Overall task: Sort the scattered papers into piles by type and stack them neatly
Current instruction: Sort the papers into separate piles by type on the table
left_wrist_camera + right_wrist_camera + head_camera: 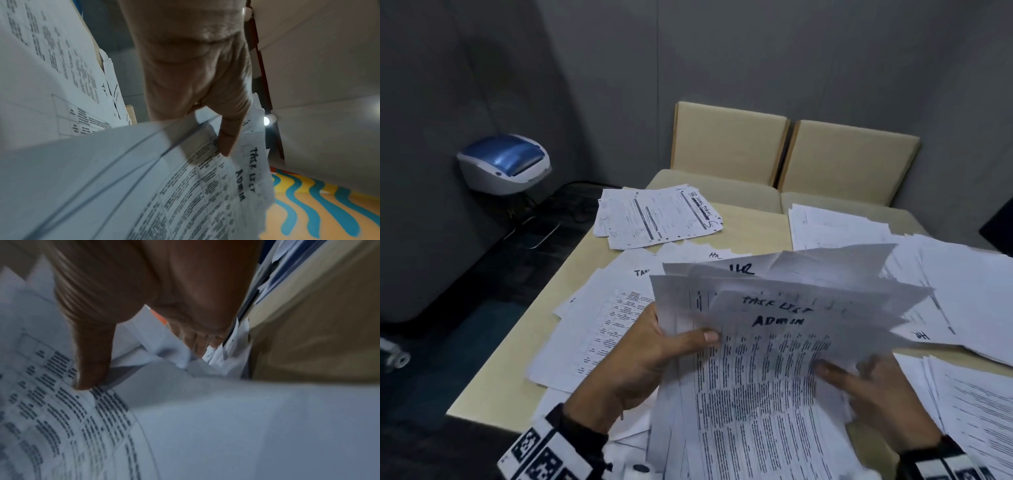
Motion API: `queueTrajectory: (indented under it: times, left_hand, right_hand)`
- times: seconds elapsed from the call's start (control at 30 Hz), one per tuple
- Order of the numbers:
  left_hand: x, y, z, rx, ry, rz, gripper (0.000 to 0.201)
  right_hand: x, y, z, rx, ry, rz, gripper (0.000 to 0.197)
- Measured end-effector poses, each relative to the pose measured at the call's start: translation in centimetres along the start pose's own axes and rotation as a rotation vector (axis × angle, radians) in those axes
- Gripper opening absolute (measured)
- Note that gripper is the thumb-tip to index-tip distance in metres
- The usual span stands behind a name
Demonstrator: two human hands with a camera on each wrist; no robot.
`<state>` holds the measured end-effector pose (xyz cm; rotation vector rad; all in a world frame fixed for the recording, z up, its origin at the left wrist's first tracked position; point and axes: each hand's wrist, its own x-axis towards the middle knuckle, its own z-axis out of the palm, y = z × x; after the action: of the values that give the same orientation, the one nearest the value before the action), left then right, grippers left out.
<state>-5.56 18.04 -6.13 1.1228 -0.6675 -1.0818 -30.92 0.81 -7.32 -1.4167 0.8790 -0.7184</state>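
Observation:
I hold a fanned bundle of printed sheets (767,363) upright over the table's near edge. Its front sheet is hand-marked "TASK LIST ADMIN" (249,172). My left hand (654,346) grips the bundle's left edge, thumb across the front and fingers hidden behind. My right hand (859,380) pinches the right edge, thumb (90,369) pressed on the printed table. Behind the bundle a sheet marked "HR" (743,269) sticks up. More sheets lie loose on the table: a table-printed pile (599,329) at left and a spread of white pages (962,294) at right.
A form stack marked "HR" (657,216) lies at the table's (517,359) far left. Another pile (832,226) sits far right and one (976,404) near right. Two beige chairs (791,154) stand beyond. A blue-and-white printer (505,162) sits at left.

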Motion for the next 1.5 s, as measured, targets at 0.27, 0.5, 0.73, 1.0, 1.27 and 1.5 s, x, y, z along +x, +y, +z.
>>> queueTrajectory:
  times: [0.27, 0.5, 0.73, 1.0, 1.27, 1.5]
  left_hand:
    - [0.4, -0.8, -0.2, 0.008, 0.099, -0.044, 0.058]
    - [1.0, 1.6, 2.3, 0.284, 0.136, 0.026, 0.052]
    - [1.1, 9.1, 4.0, 0.349, 0.18, 0.445, 0.029]
    - [1.3, 5.4, 1.4, 0.386, 0.191, 0.279, 0.058]
    - [1.7, 4.1, 1.0, 0.485, 0.222, 0.271, 0.043]
    - [1.4, 3.4, 0.4, 0.483, 0.291, 0.26, 0.022]
  right_hand:
    - [-0.1, 0.9, 1.2, -0.018, 0.058, -0.132, 0.037]
    - [-0.5, -4.9, 2.9, -0.138, 0.103, -0.297, 0.026]
    - [0.4, -12.1, 4.1, -0.078, 0.129, -0.589, 0.029]
    - [1.5, -8.0, 5.4, -0.006, -0.054, -0.43, 0.044]
    - [2.4, -6.7, 5.6, -0.014, -0.026, -0.431, 0.042]
    - [2.4, -4.6, 4.3, -0.167, -0.108, -0.275, 0.032]
